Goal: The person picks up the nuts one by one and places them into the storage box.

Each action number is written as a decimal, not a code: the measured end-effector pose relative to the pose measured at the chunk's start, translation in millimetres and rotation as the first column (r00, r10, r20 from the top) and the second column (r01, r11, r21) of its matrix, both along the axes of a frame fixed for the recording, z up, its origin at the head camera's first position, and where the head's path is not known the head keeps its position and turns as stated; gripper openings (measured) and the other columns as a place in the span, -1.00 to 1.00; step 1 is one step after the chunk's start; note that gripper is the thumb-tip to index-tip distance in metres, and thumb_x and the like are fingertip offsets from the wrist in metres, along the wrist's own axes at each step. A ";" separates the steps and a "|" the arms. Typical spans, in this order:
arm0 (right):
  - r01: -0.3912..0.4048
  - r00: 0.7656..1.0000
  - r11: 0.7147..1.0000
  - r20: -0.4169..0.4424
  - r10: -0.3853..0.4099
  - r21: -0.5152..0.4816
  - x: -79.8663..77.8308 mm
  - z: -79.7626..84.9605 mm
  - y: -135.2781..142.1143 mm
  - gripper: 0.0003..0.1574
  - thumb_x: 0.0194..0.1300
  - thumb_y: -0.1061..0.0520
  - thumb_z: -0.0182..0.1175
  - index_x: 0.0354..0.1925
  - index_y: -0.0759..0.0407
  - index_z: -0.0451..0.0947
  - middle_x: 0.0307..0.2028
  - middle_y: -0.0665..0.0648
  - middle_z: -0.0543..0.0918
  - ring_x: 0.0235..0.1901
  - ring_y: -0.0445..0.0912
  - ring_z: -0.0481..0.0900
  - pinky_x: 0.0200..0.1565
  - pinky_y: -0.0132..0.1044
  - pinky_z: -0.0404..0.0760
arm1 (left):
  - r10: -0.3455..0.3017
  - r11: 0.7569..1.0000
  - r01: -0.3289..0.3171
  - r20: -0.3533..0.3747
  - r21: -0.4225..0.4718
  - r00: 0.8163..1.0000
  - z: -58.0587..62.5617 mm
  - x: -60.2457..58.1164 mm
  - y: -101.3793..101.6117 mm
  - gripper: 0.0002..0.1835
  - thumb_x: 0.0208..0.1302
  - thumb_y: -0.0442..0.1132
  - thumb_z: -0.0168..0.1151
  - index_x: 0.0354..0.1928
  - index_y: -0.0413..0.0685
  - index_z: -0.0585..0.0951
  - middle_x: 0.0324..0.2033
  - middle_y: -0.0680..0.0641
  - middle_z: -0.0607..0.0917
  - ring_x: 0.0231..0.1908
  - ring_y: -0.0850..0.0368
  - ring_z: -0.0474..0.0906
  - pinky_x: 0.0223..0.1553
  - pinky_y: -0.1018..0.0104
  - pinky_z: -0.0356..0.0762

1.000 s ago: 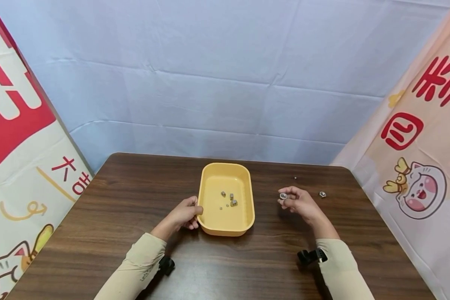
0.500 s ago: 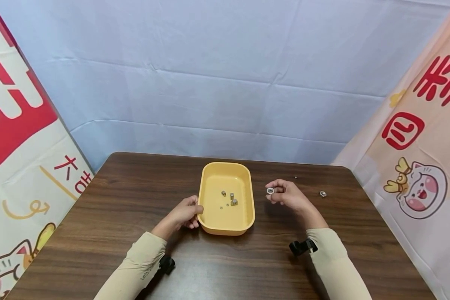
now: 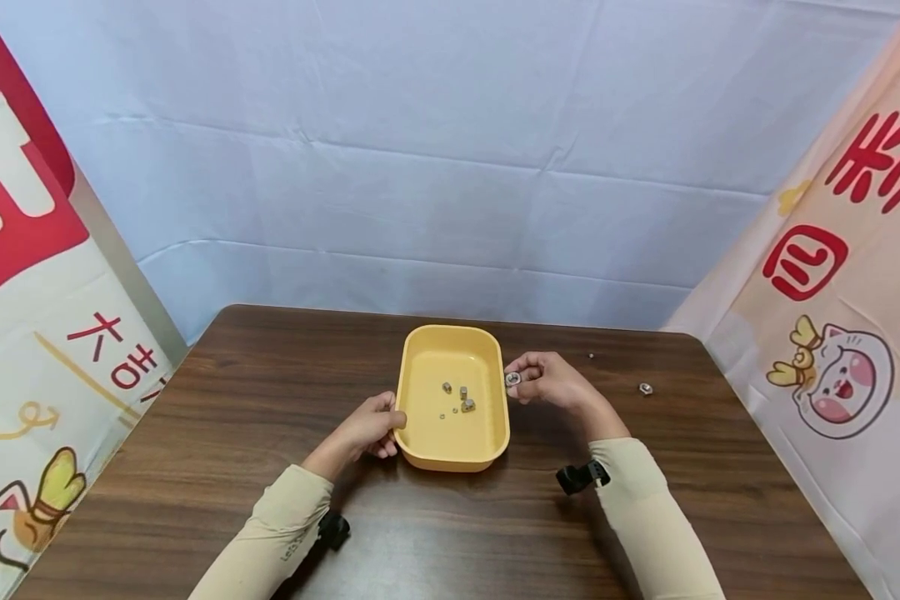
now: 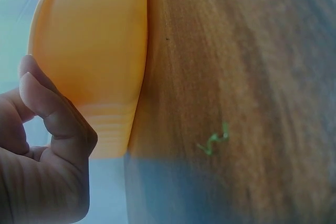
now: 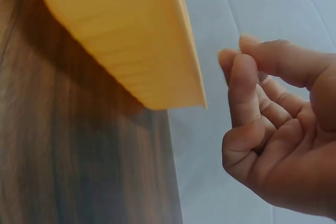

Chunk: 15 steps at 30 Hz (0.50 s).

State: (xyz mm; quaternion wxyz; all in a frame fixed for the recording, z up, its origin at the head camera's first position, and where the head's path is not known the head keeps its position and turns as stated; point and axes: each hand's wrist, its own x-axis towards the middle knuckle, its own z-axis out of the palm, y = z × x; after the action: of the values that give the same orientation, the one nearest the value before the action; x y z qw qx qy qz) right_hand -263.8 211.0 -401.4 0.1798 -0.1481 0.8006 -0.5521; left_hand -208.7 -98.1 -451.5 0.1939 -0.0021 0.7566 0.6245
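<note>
Head view: right hand (image 3: pixel 551 385) pinches a silver hex nut (image 3: pixel 512 378) between thumb and fingertips, held just at the right rim of the yellow plastic tray (image 3: pixel 420 433), about level with its edge. Left hand (image 3: pixel 371 427) grips the tray's left rim, thumb on the lip, fingers curled under the side. Several small metal nuts (image 3: pixel 461 398) lie inside the tray near its middle. Tray sits on a dark wooden table (image 3: pixel 255 400). One more hex nut (image 3: pixel 645 387) lies on the table well to the right; a tiny dark speck of hardware (image 3: pixel 591 356) beyond it. Right wrist view: fingers (image 5: pixel 244 93) curled toward thumb beside the tray wall.
</note>
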 end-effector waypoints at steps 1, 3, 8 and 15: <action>-0.014 1.000 1.000 -0.005 0.014 0.006 -1.0 0.6 -1.7 -0.57 0.07 0.38 0.25 -0.06 0.49 0.42 -0.43 0.21 0.60 -0.47 -0.02 0.56 -0.24 0.10 0.57 | -0.001 1.000 0.001 0.001 0.001 1.000 0.1 0.1 0.1 -0.88 0.03 -0.37 0.01 -0.43 -0.13 0.28 -0.77 -0.08 0.43 -0.84 0.19 0.38 -0.84 0.44 0.33; -0.043 0.999 0.999 -0.018 0.043 0.027 -2.6 2.4 -5.3 -0.58 0.08 0.38 0.24 -0.06 0.51 0.42 -0.42 0.22 0.60 -0.47 -0.01 0.57 -0.25 0.11 0.57 | -0.002 1.000 0.002 0.001 0.002 1.000 -0.2 -0.1 0.1 -0.89 0.03 -0.37 0.02 -0.43 -0.13 0.28 -0.77 -0.08 0.43 -0.84 0.19 0.38 -0.84 0.44 0.33; -0.093 0.995 0.994 -0.018 0.094 0.059 -6.3 9.7 -15.1 -0.59 0.09 0.41 0.21 -0.06 0.55 0.41 -0.40 0.24 0.60 -0.48 0.04 0.58 -0.31 0.06 0.58 | -0.006 1.000 0.006 0.014 0.012 1.000 0.0 -0.6 -0.8 -0.88 0.02 -0.38 0.02 -0.44 -0.13 0.28 -0.77 -0.08 0.44 -0.83 0.19 0.39 -0.83 0.43 0.34; -0.135 0.989 0.966 -0.036 0.146 0.218 -12.9 20.4 -28.9 -0.68 0.03 0.44 0.21 -0.16 0.46 0.49 -0.49 0.19 0.59 -0.55 0.00 0.56 -0.40 -0.10 0.60 | -0.006 1.000 0.005 0.017 0.011 1.000 0.1 -0.7 -1.5 -0.89 0.02 -0.38 0.01 -0.44 -0.14 0.28 -0.77 -0.08 0.44 -0.83 0.19 0.39 -0.83 0.43 0.35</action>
State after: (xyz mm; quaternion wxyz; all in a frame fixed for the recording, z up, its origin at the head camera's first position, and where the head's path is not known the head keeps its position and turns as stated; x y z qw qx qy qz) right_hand -276.7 182.1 -381.0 0.2128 -0.1983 0.8475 -0.4440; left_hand -209.5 -99.6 -451.4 0.2020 -0.0042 0.7516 0.6279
